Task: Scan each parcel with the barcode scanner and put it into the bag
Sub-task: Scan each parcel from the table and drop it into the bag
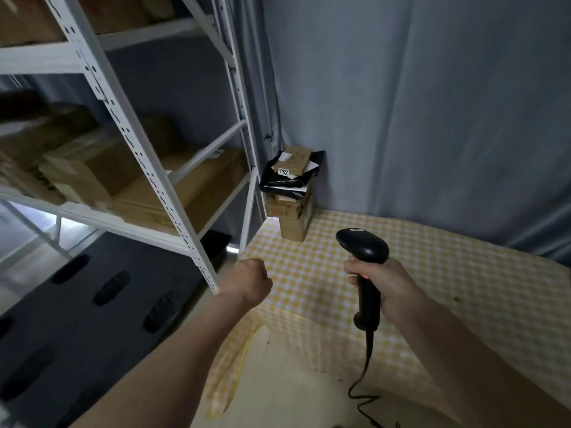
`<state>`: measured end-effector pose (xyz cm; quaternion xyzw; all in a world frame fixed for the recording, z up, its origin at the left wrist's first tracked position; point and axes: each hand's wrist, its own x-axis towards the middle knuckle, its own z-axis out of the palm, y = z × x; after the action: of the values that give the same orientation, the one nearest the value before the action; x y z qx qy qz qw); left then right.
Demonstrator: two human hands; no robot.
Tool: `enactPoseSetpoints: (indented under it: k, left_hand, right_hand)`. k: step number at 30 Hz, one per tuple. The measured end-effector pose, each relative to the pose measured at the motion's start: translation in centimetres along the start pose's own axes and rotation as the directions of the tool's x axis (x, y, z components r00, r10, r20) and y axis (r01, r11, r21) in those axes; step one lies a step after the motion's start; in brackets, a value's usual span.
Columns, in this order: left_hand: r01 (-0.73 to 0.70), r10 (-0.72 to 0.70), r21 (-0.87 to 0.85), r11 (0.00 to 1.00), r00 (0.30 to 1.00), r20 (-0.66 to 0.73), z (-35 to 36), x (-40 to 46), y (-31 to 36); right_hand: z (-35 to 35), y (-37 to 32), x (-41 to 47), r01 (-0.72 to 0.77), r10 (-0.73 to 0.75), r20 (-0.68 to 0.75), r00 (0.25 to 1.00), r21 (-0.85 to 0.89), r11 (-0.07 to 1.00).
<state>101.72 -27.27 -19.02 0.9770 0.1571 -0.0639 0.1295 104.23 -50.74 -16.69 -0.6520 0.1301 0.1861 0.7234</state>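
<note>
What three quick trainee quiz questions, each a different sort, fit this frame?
1. True or false: the right hand grips the barcode scanner.
2. Where is the stack of parcels? A) shelf B) far corner of the checked table C) floor
3. Fill in: the left hand holds ____.

Key: 1 true. 2 B. 3 nothing; its fingers are curled into a fist.

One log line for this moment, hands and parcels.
right hand grips barcode scanner | left hand curled, holds nothing | parcel stack at table far corner, untouched | bag not identifiable
</note>
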Motion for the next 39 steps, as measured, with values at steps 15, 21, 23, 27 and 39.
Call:
enactPoseSetpoints:
  k: [15,21,23,27,39]
  left_hand:
    - [0.008,-0.009,-0.020,1.000,0.999,-0.039,-3.3,19.1,3.2]
    - [0.081,-0.081,-0.105,0.991,0.997,0.003,-3.4,25.9,3.3]
    - [0.107,-0.104,-0.145,0.984,0.994,0.026,-3.1,27.7,3.1]
    - [0.108,-0.101,-0.222,0.969,0.994,0.046,-3.1,32.7,3.4]
    - [0.494,-0.272,-0.780,0.383,0.868,0.415,-1.6,48.5,3.8]
  right_hand:
    - [3.9,-7.8,17.2,-0.018,0.018,0.010,1.000,0.002,1.000]
    - [6.1,-10.1,23.8,-0.011,0.011,0.041,0.999,-0.009,1.000]
    - [6.9,-10.3,25.4,-0.034,0.034,0.052,0.998,-0.010,0.999]
    - [8.0,-10.8,28.6,-0.058,0.058,0.021,0.998,0.012,0.998]
    - [12.6,-12.4,36.1,-0.084,0.082,-0.161,0.984,-0.002,0.996]
